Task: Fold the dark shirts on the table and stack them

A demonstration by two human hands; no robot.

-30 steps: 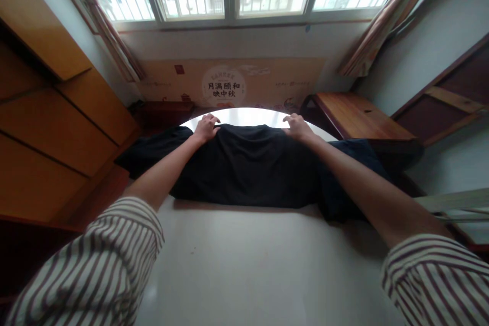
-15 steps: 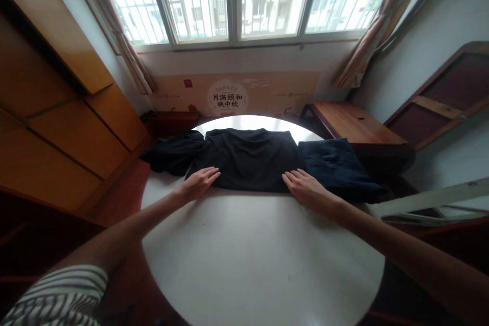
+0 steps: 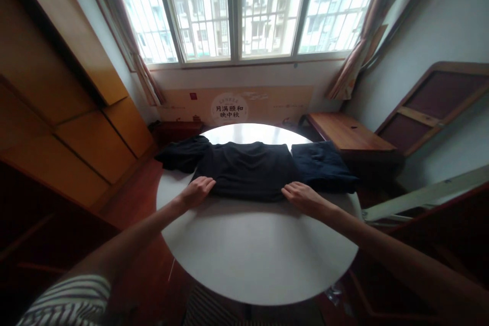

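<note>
A black garment (image 3: 248, 168), its exact kind unclear, lies spread across the round white table (image 3: 260, 254). My left hand (image 3: 198, 189) has its fingers closed on the garment's near left corner. At the near right corner, my right hand (image 3: 303, 196) pinches the cloth in the same way. To the left lies a crumpled black cloth (image 3: 181, 154), partly over the table's edge. On the right, a folded dark navy garment (image 3: 321, 164) touches the black one's side.
Wooden cabinets (image 3: 91, 137) line the left wall. A small wooden desk (image 3: 346, 131) stands at the back right, with a framed wooden panel (image 3: 431, 107) leaning behind it. Barred windows (image 3: 237, 10) and a printed banner (image 3: 267, 104) are straight ahead.
Both hands' fingers have gone from lying flat on the garment to curling closed at its near corners. The camera view has tilted, showing more of the table's near edge.
</note>
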